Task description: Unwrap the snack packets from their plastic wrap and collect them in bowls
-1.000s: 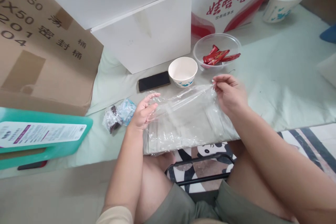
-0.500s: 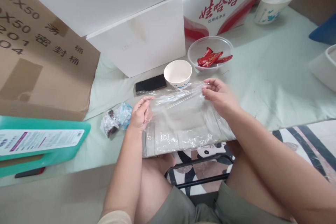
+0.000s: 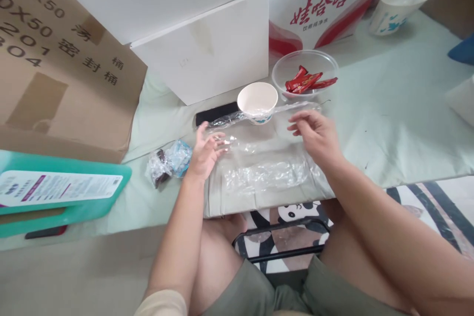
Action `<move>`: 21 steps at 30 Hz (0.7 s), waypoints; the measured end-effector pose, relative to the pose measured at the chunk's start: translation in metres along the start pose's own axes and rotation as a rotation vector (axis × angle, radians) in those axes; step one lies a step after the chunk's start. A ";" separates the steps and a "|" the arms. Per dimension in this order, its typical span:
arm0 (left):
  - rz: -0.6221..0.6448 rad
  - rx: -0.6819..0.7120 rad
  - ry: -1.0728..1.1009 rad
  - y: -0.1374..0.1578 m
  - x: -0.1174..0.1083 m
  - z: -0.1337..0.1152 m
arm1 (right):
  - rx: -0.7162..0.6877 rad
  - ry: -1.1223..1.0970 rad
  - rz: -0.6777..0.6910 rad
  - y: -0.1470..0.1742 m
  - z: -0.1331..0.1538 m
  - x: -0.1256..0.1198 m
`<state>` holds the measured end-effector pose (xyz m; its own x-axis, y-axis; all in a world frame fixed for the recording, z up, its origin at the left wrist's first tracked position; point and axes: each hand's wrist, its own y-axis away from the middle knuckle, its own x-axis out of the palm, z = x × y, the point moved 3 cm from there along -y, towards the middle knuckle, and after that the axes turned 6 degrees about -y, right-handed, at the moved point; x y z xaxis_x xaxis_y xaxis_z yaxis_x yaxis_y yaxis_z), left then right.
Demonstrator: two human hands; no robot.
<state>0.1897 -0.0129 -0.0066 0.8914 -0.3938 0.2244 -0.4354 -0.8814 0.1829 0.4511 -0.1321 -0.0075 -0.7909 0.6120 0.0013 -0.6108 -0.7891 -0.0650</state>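
A clear plastic sheet or bag [image 3: 264, 173] lies wrinkled over the front edge of the table, its far edge reaching up against the white paper bowl [image 3: 258, 96]. At its left side my left hand [image 3: 208, 154] has its fingers spread over the plastic, not gripping it. My right hand [image 3: 316, 133] hovers at the right side, its fingers loosely bent and apart, with nothing visible between them. Behind the bowl's left side is a black phone [image 3: 215, 112], partly covered by the plastic. A clear round bowl [image 3: 281, 76] holds several red packets [image 3: 305, 80].
White boxes [image 3: 207, 49] and a red-and-white carton [image 3: 314, 15] stand at the back. Left are a brown carton [image 3: 85, 94], a green jug [image 3: 107, 207] and crumpled wrapped items [image 3: 166, 164]. A paper cup [image 3: 398, 12] stands at the back right.
My fingers have come off the plastic's edge, which both hands were pinching. The far edge of the plastic now lies farther out, against the white bowl and over the phone.
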 end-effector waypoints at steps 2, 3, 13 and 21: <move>0.071 -0.115 -0.074 0.001 0.001 0.008 | -0.088 -0.060 -0.064 0.001 0.003 -0.001; 0.091 -0.155 -0.137 0.001 0.001 0.012 | -0.130 -0.078 -0.085 0.002 0.005 -0.002; -0.046 -0.076 -0.267 -0.005 -0.002 0.011 | -0.287 0.081 0.186 0.001 -0.006 -0.002; -0.130 -0.054 -0.289 -0.008 -0.004 0.014 | -0.489 -0.025 0.212 0.016 0.017 -0.008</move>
<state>0.1911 -0.0081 -0.0227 0.9354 -0.3435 -0.0841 -0.3148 -0.9172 0.2442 0.4473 -0.1507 0.0087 -0.8995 0.4353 -0.0390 -0.3525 -0.7754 -0.5239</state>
